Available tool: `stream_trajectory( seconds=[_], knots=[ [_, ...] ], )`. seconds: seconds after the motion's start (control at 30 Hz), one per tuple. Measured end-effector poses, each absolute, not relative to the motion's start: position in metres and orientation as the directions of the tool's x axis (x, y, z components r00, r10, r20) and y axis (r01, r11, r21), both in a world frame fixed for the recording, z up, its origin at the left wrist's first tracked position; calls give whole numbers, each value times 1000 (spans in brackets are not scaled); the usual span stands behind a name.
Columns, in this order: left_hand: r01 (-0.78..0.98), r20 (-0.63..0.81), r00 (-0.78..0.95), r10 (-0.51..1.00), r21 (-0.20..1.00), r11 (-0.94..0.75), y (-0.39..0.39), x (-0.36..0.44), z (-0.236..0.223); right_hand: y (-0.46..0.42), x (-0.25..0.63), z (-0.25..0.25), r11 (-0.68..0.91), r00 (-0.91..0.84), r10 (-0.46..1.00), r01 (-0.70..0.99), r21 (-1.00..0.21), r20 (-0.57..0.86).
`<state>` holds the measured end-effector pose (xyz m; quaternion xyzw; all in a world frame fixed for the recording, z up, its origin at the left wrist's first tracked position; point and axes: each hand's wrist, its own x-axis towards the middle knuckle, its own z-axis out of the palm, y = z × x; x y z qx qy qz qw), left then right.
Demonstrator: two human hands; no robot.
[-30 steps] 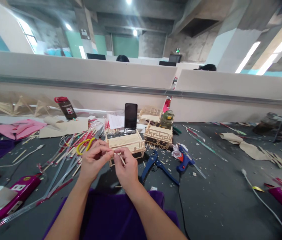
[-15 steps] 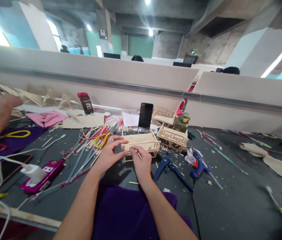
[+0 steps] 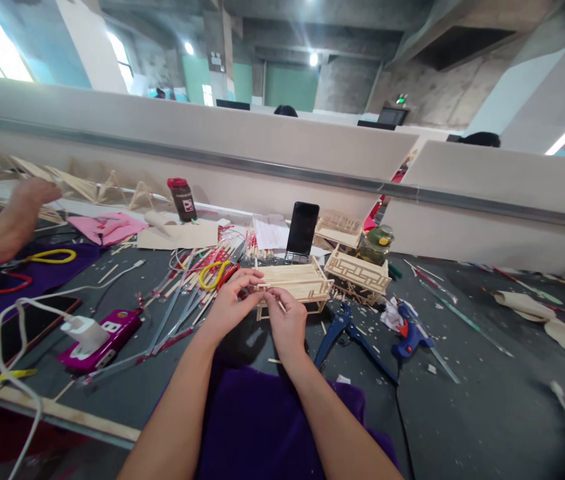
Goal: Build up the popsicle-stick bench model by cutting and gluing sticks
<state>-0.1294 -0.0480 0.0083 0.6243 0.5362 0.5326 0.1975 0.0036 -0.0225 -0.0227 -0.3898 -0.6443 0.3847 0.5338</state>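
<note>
A small model built of thin wooden sticks (image 3: 296, 275), with a slatted top and a low railing, stands on the dark table in front of me. My left hand (image 3: 235, 300) grips its left end, thumb in front and fingers curled over the corner. Close beside it, my right hand (image 3: 288, 323) pinches thumb and forefinger together at the front left edge of the model. Whatever lies between those fingertips is too small to make out. Just right of my right hand lie dark blue cutting pliers (image 3: 339, 330).
A phone on a stand (image 3: 303, 228) rises behind the model, with another stick model (image 3: 357, 272) to its right. A blue glue gun (image 3: 409, 337) trails a cord. Yellow-handled scissors (image 3: 211, 275), loose sticks and a purple power strip (image 3: 107, 343) lie left. A co-worker's hand (image 3: 32, 200) is far left.
The whole view has shifted slightly, so the table's things appear further right. My left fingers have drawn in closer round the model's corner. My right hand keeps its pinch.
</note>
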Motion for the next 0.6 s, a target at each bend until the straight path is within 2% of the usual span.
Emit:
stream_trajectory(
  seconds=[0.23, 0.6],
  knots=[
    [446, 453, -154, 878, 825, -347, -47, -129, 9, -23, 3, -22, 388, -140, 917, 92, -917, 374],
    [422, 448, -140, 883, 834, -356, -48, -127, 13, -23, 11, -22, 399, -196, 911, 191, -897, 364]
  ],
)
